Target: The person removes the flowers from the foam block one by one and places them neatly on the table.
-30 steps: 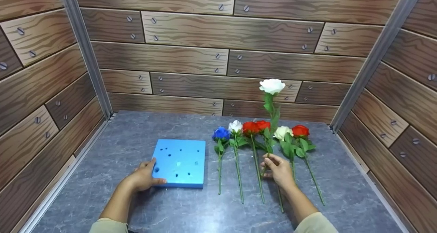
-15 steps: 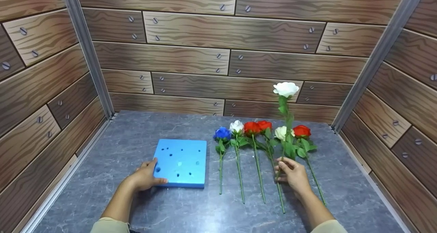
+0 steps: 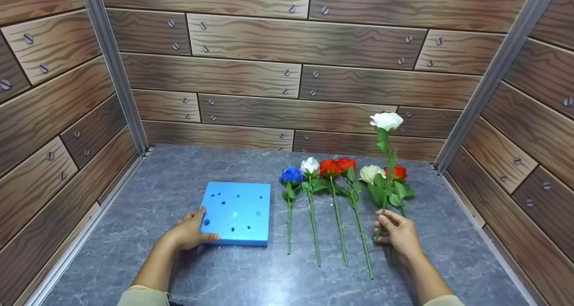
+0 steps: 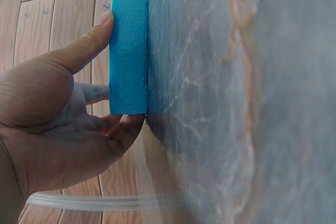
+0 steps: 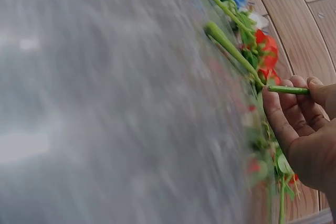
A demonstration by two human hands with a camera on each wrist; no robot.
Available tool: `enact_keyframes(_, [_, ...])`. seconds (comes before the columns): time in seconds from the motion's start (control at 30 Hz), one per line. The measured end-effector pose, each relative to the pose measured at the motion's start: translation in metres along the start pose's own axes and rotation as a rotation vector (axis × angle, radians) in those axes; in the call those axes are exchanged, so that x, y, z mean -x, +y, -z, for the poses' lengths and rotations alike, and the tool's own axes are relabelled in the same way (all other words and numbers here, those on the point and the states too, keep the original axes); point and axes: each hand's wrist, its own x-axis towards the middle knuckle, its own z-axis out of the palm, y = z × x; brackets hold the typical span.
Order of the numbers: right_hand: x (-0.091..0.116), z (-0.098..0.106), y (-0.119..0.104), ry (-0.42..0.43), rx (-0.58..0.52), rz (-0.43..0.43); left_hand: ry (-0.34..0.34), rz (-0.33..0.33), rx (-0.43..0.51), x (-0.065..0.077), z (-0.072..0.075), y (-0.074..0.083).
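My right hand (image 3: 399, 232) pinches the green stem of a white rose (image 3: 386, 121), which stands upright above the table at the right. In the right wrist view the stem's lower end (image 5: 291, 89) pokes out between thumb and fingers. A blue foam block (image 3: 242, 212) with several holes in its top lies flat at the left. My left hand (image 3: 190, 229) grips its left side near the front corner. Seen from the left wrist, the thumb lies against one face of the block (image 4: 128, 51), and the fingers are partly hidden behind it.
Between block and right hand lie a blue rose (image 3: 291, 174), another white rose (image 3: 310, 166) and two red roses (image 3: 329, 167). A cream rose (image 3: 372, 174) and a further red rose (image 3: 397, 171) lie partly behind the held flower. Wood-patterned walls (image 3: 251, 79) enclose the grey table (image 3: 233, 274).
My right hand has carried the upright white rose rightward, from above the red roses to in front of the cream and far-right red roses. Left hand and foam block have stayed put.
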Motion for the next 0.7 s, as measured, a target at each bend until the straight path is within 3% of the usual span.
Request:
enact_keyframes(0.33, [0.002,0.038,0.002,0.032,0.031,0.0,-0.003,0.007,0.019,0.0,0.0,0.0])
enact_keyframes(0.7, [0.009,0.074,0.012,0.059,0.079,-0.067,-0.001,0.01,0.014,0.0,-0.001,0.002])
